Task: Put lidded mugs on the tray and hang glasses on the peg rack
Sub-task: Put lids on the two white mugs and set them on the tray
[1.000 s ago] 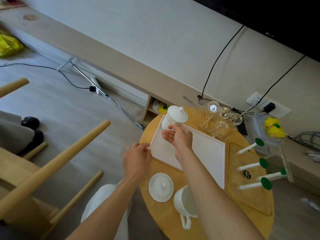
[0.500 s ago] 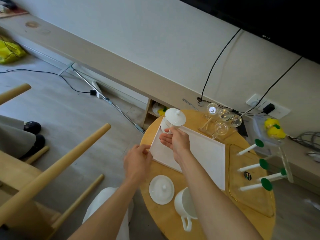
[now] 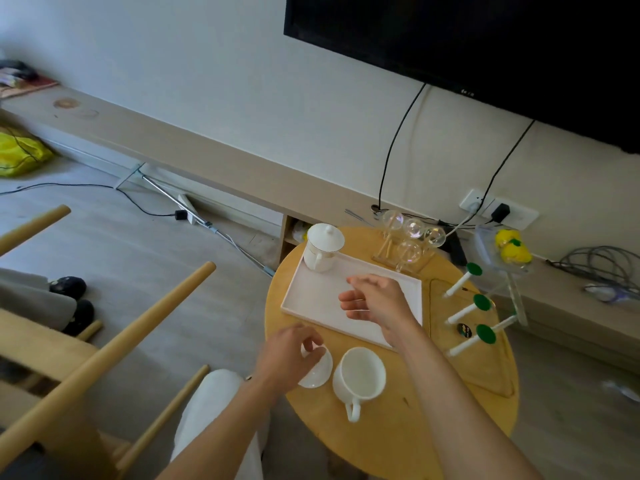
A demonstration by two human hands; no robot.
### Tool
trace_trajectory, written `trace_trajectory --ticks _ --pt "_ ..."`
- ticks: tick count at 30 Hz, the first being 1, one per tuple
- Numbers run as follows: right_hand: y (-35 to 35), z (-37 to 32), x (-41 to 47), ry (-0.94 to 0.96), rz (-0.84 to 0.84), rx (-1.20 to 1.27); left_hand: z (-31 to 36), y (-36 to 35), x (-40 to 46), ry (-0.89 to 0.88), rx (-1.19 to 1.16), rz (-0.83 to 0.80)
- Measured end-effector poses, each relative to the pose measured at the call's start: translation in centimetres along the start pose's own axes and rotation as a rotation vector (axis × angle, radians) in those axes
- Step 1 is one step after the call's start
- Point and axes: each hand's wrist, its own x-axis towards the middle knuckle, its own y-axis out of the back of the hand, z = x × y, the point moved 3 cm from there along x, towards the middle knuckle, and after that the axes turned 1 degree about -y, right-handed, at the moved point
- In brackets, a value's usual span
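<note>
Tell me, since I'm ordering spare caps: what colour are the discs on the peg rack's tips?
Green discs on white pegs, clearest in the head view.

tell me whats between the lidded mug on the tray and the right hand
Nothing: in the head view, only bare white tray floor separates the lidded mug in the far left corner from the open right hand hovering above the tray.
</note>
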Motion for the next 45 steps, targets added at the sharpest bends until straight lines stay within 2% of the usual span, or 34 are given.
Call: trace_trajectory --ticks 10,13,16,20,25,45 --pt "2.8 2.8 -5.6 -0.011 -0.004 0.040 0.8 -0.9 -2.1 0.030 0.173 -0.018" --pt "4.2 3.1 -6.8 0.000 0.024 0.067 1.7 0.9 -2.0 0.024 0.138 0.079" --pt "5.7 4.0 -7.9 0.011 0.058 0.086 4.1 3.4 -1.7 -0.058 0.087 0.192" --pt "6.7 6.0 -9.6 -0.024 0.094 0.123 8.6 3.1 -2.0 -0.207 0.122 0.095" --pt "7.1 9.1 -11.3 -0.065 0.114 0.110 9.5 0.5 -2.6 -0.216 0.184 -0.008" --pt "4.4 13.0 -13.2 -0.179 0.008 0.036 10.3 -0.7 -4.1 -0.176 0.155 0.054"
